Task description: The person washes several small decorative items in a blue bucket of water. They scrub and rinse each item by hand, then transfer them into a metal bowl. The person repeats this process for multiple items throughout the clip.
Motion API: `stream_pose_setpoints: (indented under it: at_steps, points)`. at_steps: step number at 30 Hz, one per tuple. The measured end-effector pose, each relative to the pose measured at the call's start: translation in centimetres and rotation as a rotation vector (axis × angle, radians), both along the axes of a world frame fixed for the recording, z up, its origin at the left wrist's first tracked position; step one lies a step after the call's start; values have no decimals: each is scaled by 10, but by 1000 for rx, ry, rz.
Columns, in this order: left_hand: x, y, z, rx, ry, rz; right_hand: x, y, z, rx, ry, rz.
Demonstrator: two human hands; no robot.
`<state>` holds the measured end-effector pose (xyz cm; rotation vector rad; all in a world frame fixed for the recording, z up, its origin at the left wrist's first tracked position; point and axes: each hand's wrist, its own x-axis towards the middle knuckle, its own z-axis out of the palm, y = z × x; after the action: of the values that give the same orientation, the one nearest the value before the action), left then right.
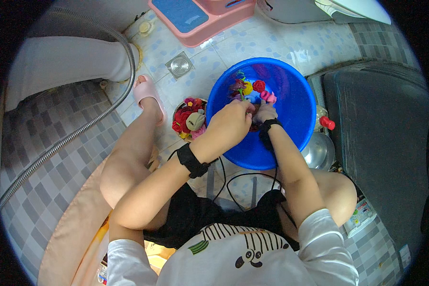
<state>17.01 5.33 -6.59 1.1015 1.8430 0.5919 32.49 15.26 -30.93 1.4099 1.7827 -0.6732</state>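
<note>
Left hand (235, 118): bent, near green stem (242, 92)
Right hand (267, 113): nearer pink flower (269, 97)
Red flower (259, 86): in tub (296, 114), past both hands
Holding: can't tell

The tub (296, 114) is blue, its flowers (259, 86) red, yellow, pink.

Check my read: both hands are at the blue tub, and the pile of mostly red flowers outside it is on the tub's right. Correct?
Not quite: the pile of mostly red flowers is on the left of the blue tub, as the head view shows. The left hand and right hand are at the tub.
</note>
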Motion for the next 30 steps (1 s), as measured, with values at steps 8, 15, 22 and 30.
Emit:
stream_pose_setpoints:
  at_steps: [8,15,22,30]
  points:
    - [-32,-2,19,28,-69,116,-16,23,109,7,81,125]
    - [-50,-14,36,100,-306,245,-23,47,273,-128,552,508]
    - [-86,-34,63,118,-670,198,-82,45,388,-411,1123,566]
    - [-127,-52,87,95,-1243,136,-166,30,368,-638,1383,341]
